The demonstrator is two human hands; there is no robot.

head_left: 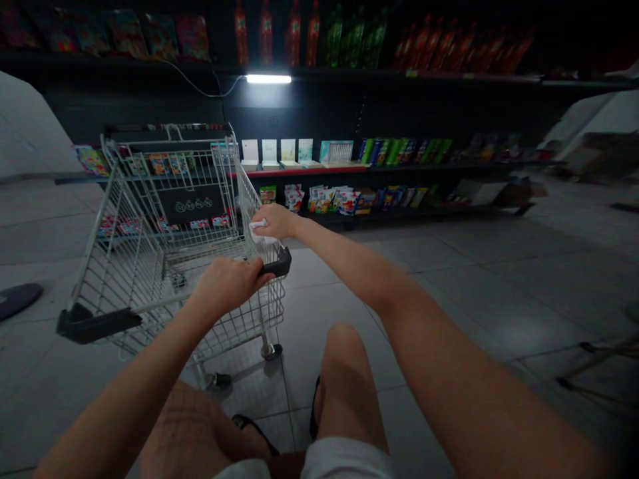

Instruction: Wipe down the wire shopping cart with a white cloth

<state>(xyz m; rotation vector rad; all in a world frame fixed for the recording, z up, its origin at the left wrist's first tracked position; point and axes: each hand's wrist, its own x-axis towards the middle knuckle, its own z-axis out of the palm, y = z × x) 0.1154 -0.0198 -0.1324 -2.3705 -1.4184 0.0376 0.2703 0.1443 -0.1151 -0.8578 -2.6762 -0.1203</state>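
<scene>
Your right forearm (479, 379) ends in your right hand (273, 223), pinching a white cloth (258, 233) against the upper wire corner of the shopping cart (120, 266) (only that corner has the cloth on it); your left hand (227, 286) curls closed round the black handle (279, 263).

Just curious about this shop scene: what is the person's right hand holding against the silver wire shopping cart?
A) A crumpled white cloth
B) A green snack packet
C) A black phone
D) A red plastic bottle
A: the right hand grips a crumpled white cloth against the silver wire shopping cart.
</scene>
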